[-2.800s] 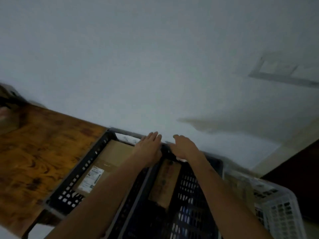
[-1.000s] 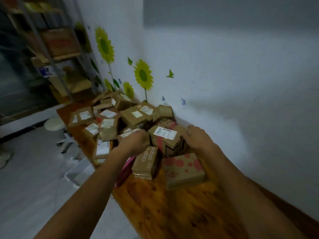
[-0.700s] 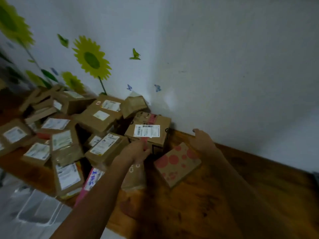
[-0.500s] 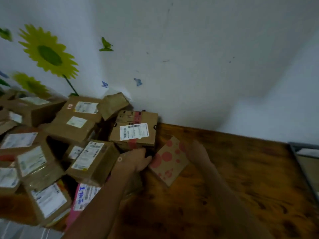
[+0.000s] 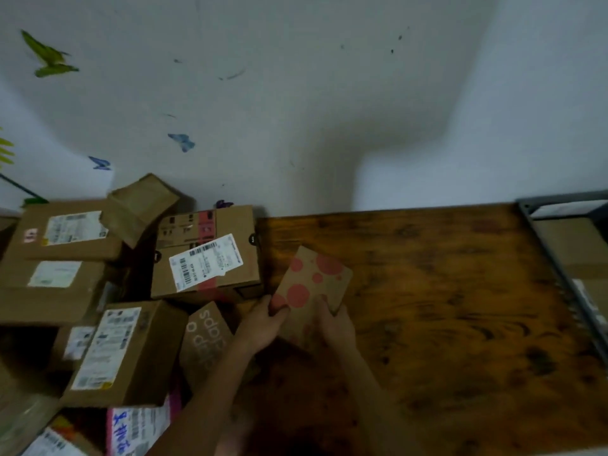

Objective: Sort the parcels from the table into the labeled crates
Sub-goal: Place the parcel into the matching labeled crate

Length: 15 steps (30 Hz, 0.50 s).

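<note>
A flat brown parcel with red dots (image 5: 312, 281) is tilted up off the wooden table (image 5: 444, 307), held at its near end by both hands. My left hand (image 5: 263, 324) grips its left corner with the thumb on top. My right hand (image 5: 334, 324) grips the near right edge. To the left lies a heap of cardboard parcels, among them a box with a white barcode label and red tape (image 5: 207, 261) and a long labelled box (image 5: 125, 353). A dark crate (image 5: 559, 258) holding a brown parcel shows at the right edge.
A brown pouch printed with white letters (image 5: 207, 340) lies by my left forearm. A pink mailer with blue writing (image 5: 138, 426) lies at the bottom left. A white wall with butterfly stickers (image 5: 181, 141) runs right behind the table.
Both hands have closed on the red-dotted parcel and lifted its far end off the table. The view has swung right, so the crate's edge has come into sight.
</note>
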### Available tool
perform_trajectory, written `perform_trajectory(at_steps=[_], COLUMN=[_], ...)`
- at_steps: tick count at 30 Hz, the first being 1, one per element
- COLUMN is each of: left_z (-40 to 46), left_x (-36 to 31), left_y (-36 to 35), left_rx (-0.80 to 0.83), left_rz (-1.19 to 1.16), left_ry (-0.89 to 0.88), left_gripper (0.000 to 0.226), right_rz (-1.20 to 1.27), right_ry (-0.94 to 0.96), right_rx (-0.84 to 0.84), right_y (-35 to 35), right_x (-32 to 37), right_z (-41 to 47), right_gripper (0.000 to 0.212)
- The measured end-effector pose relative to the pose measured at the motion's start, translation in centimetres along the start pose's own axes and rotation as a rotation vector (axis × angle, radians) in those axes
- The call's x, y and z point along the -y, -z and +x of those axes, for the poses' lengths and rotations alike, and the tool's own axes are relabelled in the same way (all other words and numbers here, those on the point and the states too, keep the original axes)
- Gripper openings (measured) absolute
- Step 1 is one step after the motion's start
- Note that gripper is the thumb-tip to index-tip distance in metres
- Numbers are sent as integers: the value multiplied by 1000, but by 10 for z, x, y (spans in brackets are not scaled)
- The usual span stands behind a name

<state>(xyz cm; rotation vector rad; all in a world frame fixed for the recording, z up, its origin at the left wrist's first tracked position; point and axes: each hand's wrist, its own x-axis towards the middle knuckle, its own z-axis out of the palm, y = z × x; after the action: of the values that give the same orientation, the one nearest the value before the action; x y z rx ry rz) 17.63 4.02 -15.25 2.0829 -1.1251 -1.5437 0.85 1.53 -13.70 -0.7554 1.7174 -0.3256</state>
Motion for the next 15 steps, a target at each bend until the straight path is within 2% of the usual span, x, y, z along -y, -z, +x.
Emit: perform_trajectory(at_steps=[2, 6, 9, 11, 15], left_z=[-3, -27, -59, -89, -145], left_x=[1, -8, -22, -26, -24], left_y=[-9, -16, -6, 5, 28], left_rx=[-33, -55, 27, 68, 26], left_rz=[-67, -144, -231, -209, -159], left_ry=[-41, -133, -287, -389, -592], left_gripper=[30, 29, 40, 44, 72], right_rz=[38, 144, 320, 407, 539], right_ry=[-13, -46, 37, 121, 258], right_rx=[-26, -76, -118, -139, -139], right_y=[2, 15, 26, 28, 26], right_x=[-2, -13, -21, -27, -27], right_z=[-5, -21, -50, -76, -135], right_gripper=[74, 89, 75, 78, 64])
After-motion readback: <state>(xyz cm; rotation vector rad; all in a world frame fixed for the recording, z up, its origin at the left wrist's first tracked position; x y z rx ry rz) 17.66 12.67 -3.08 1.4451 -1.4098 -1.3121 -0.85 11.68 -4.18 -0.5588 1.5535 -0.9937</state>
